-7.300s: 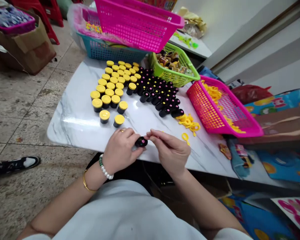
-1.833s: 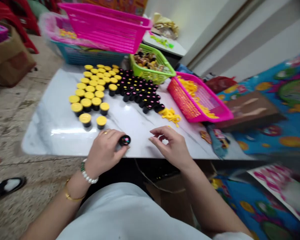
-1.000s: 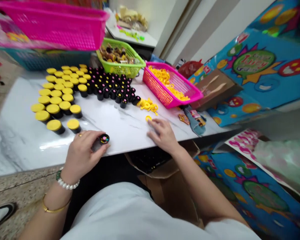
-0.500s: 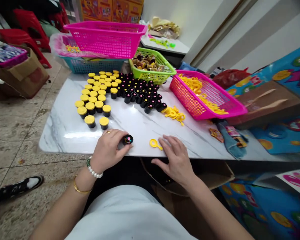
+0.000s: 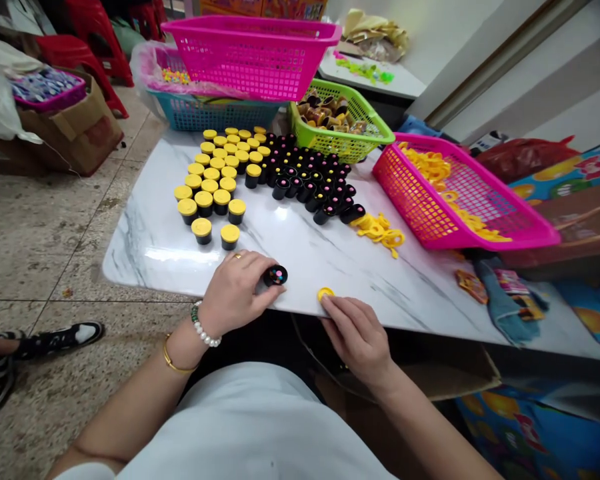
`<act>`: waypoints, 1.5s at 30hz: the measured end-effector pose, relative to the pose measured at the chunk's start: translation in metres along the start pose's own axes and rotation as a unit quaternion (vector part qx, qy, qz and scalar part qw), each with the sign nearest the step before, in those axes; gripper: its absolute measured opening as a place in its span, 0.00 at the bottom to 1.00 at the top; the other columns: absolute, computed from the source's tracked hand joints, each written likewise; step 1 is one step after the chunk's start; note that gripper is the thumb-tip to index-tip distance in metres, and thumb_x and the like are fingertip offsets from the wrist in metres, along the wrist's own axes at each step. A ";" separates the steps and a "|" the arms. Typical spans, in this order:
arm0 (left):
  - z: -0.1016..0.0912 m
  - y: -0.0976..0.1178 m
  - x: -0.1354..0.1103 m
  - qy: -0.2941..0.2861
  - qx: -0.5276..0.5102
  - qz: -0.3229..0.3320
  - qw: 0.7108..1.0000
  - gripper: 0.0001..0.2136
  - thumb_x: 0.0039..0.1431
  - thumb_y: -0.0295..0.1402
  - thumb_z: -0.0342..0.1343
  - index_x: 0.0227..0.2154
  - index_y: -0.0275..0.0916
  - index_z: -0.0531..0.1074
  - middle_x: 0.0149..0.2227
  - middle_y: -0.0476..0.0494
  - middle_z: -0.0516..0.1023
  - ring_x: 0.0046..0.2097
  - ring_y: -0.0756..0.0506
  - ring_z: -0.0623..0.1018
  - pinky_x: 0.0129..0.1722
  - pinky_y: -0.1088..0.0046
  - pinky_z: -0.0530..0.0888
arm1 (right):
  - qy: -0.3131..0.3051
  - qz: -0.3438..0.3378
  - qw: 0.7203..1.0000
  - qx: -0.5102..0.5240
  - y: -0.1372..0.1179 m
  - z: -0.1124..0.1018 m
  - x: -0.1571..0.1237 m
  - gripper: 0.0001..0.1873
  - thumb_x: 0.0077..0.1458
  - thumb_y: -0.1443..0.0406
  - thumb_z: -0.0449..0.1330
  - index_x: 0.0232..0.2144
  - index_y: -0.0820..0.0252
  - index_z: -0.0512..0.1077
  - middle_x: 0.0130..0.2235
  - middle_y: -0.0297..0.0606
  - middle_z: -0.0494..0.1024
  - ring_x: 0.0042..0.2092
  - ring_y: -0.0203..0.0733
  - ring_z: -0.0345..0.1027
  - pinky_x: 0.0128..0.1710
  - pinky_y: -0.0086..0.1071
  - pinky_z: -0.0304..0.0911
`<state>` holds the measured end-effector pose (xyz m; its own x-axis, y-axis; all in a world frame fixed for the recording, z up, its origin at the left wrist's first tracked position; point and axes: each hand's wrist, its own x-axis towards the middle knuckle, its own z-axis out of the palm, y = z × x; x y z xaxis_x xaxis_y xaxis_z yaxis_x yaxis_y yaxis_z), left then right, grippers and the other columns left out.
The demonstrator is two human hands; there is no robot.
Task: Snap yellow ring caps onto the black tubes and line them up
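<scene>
My left hand (image 5: 240, 285) is closed around a small black cup (image 5: 276, 275) with pink and blue bits showing in its open top. At the table's front edge, my right hand (image 5: 356, 333) pinches a yellow ring-shaped lid piece (image 5: 325, 293), its fingers covering the handle end. Black cups with yellow lids (image 5: 201, 229) stand in rows beyond my left hand. Unlidded black cups (image 5: 307, 190) crowd together to their right, some tilted. A small heap of yellow ring pieces (image 5: 377, 231) lies beside them.
A pink basket (image 5: 430, 220) of yellow pieces stands at the right, a green basket (image 5: 320, 138) of brown cups behind. Another pink basket (image 5: 245, 60) rests on a teal one (image 5: 215, 117). Snack packets (image 5: 473, 287) and blue cloth (image 5: 510, 313) lie at the right edge.
My right hand has closed its fingers on the yellow ring piece, which was lying on the table beside it. My left hand still holds the black cup. The view has shifted left.
</scene>
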<state>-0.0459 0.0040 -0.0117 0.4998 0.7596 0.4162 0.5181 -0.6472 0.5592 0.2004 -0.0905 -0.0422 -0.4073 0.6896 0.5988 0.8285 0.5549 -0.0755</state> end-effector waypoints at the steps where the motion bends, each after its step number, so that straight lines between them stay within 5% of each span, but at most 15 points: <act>1: 0.000 0.000 0.000 -0.001 0.000 0.000 1.000 0.09 0.59 0.34 0.57 0.40 0.35 0.72 0.37 0.41 0.77 0.41 0.42 0.75 0.44 0.62 0.71 | -0.005 0.012 0.999 0.043 -0.004 -0.004 0.004 0.30 0.54 0.77 0.62 0.58 0.58 0.68 0.43 0.46 0.78 0.42 0.46 0.72 0.42 0.39 0.72; 6: 0.000 0.000 0.001 0.004 0.001 -0.004 1.000 0.09 0.57 0.32 0.60 0.39 0.34 0.74 0.38 0.41 0.77 0.41 0.42 0.75 0.44 0.63 0.70 | -0.096 0.140 0.929 0.329 -0.019 -0.026 0.051 0.11 0.57 0.71 0.63 0.41 0.55 0.79 0.34 0.37 0.74 0.34 0.35 0.71 0.32 0.28 0.69; 12: 0.002 -0.002 0.002 -0.003 0.029 -0.015 0.999 0.09 0.58 0.35 0.60 0.38 0.36 0.77 0.33 0.45 0.75 0.36 0.45 0.73 0.39 0.67 0.68 | -0.159 0.323 0.813 0.457 -0.009 0.003 0.116 0.09 0.52 0.60 0.67 0.34 0.59 0.81 0.29 0.34 0.74 0.20 0.28 0.63 0.20 0.27 0.60; 18: 0.002 -0.003 0.001 -0.015 0.034 -0.024 0.999 0.10 0.58 0.36 0.61 0.40 0.38 0.77 0.33 0.46 0.75 0.37 0.45 0.73 0.39 0.67 0.67 | -0.117 0.378 0.800 0.451 -0.007 0.019 0.129 0.12 0.45 0.58 0.71 0.29 0.61 0.80 0.25 0.32 0.75 0.19 0.29 0.62 0.19 0.27 0.59; 23: 0.002 -0.005 0.000 -0.029 0.025 -0.022 0.999 0.09 0.60 0.37 0.59 0.40 0.39 0.77 0.33 0.47 0.75 0.36 0.46 0.74 0.39 0.67 0.66 | -0.154 0.407 0.759 0.484 -0.007 0.023 0.125 0.16 0.46 0.54 0.70 0.26 0.61 0.75 0.24 0.34 0.77 0.21 0.31 0.65 0.21 0.26 0.62; 27: -0.002 0.003 0.000 -0.032 0.014 -0.044 0.998 0.09 0.58 0.35 0.59 0.39 0.37 0.77 0.32 0.46 0.76 0.36 0.45 0.74 0.39 0.67 0.67 | -0.142 0.398 0.776 0.468 -0.012 0.027 0.117 0.15 0.51 0.54 0.67 0.28 0.59 0.70 0.25 0.33 0.77 0.21 0.33 0.67 0.21 0.27 0.63; 31: -0.012 0.018 0.003 -0.058 -0.088 -0.136 0.985 0.12 0.61 0.38 0.56 0.43 0.37 0.76 0.29 0.48 0.77 0.31 0.48 0.74 0.34 0.71 0.67 | -0.125 0.385 0.797 0.449 -0.020 0.027 0.108 0.13 0.56 0.55 0.63 0.31 0.57 0.69 0.26 0.32 0.77 0.22 0.34 0.67 0.22 0.28 0.64; 36: -0.013 0.025 0.006 -0.079 -0.158 -0.177 0.968 0.08 0.65 0.31 0.52 0.37 0.39 0.77 0.25 0.52 0.75 0.26 0.52 0.71 0.27 0.76 0.65 | -0.110 0.386 0.814 0.421 -0.022 0.029 0.104 0.14 0.59 0.53 0.60 0.31 0.56 0.67 0.27 0.32 0.75 0.23 0.33 0.64 0.23 0.29 0.61; 38: -0.007 0.026 0.001 -0.048 -0.158 -0.165 0.972 0.08 0.65 0.32 0.52 0.38 0.39 0.77 0.23 0.53 0.74 0.25 0.52 0.69 0.26 0.77 0.65 | -0.112 0.383 0.820 0.411 -0.022 0.030 0.105 0.15 0.59 0.52 0.60 0.30 0.56 0.67 0.26 0.32 0.74 0.23 0.33 0.61 0.23 0.29 0.59; 42: 0.011 0.026 -0.014 0.104 -0.101 -0.133 0.980 0.13 0.64 0.34 0.55 0.49 0.37 0.73 0.33 0.46 0.74 0.30 0.50 0.72 0.31 0.75 0.72 | -0.100 0.375 0.821 0.418 -0.023 0.032 0.107 0.14 0.57 0.53 0.61 0.30 0.57 0.70 0.28 0.34 0.75 0.27 0.35 0.65 0.28 0.30 0.62; 45: 0.019 0.026 -0.018 0.131 -0.078 -0.126 0.980 0.13 0.61 0.35 0.59 0.47 0.38 0.72 0.41 0.42 0.72 0.39 0.48 0.75 0.38 0.72 0.75 | -0.096 0.374 0.809 0.444 -0.021 0.029 0.105 0.14 0.55 0.53 0.63 0.32 0.58 0.75 0.31 0.35 0.77 0.32 0.37 0.69 0.33 0.31 0.65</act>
<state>-0.0282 -0.0276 -0.0183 0.1635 0.8981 0.4084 0.4802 -0.4340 0.7622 0.1289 -0.0164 -0.0004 -0.0431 0.9990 -0.0074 0.3033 0.0061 -0.9529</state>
